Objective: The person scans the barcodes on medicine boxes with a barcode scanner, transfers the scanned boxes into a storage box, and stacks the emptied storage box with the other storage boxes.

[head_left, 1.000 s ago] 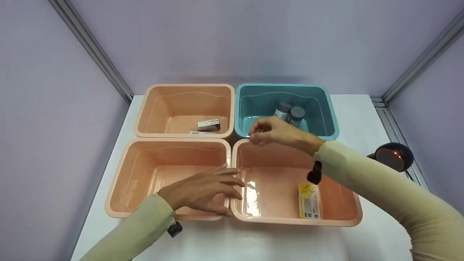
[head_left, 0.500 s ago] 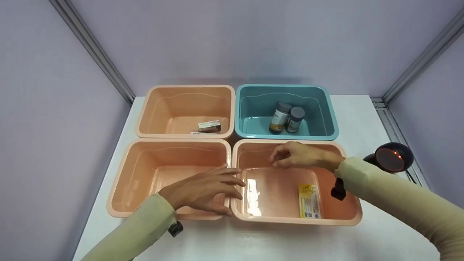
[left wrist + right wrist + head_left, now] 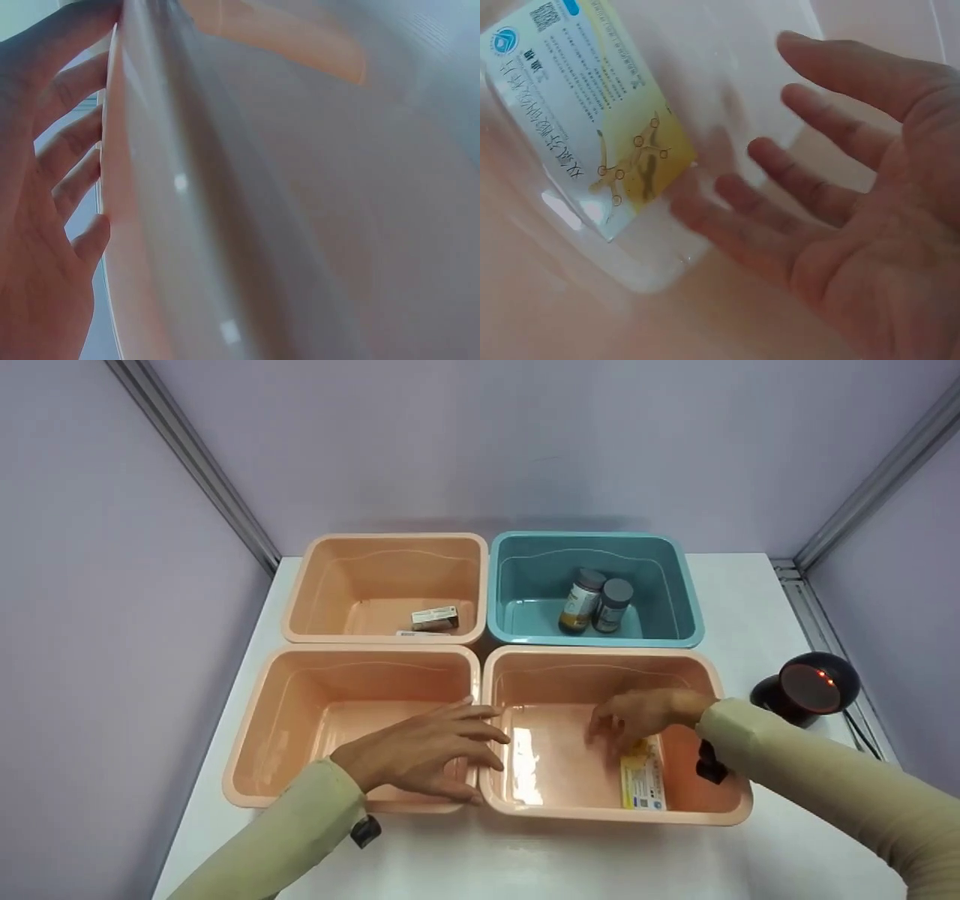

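A white and yellow medicine box [image 3: 643, 781] lies flat at the right side of the front right orange bin [image 3: 600, 816]. Over that box, inside the bin, hangs my right hand [image 3: 637, 716]; the right wrist view shows its fingers spread and apart from the box [image 3: 585, 112], nothing held. My left hand [image 3: 424, 750] spans the front left orange bin [image 3: 330, 802], its straight fingers reaching across the rims where the two front bins meet. From the left wrist view, the left hand [image 3: 52, 172] lies along a bin wall with its fingers spread.
Behind stands a teal bin [image 3: 600, 641] with two dark-capped bottles, a larger one [image 3: 581, 604] and a smaller one [image 3: 613, 607]. The rear left orange bin [image 3: 386, 538] holds a small box [image 3: 435, 619] and another flat white item [image 3: 422, 634]. A black scanner-like device [image 3: 814, 686] stands at right.
My right hand has moved from over the teal bin's front rim down into the front right bin, near the medicine box, and its fingers have loosened. The left hand has stayed put.
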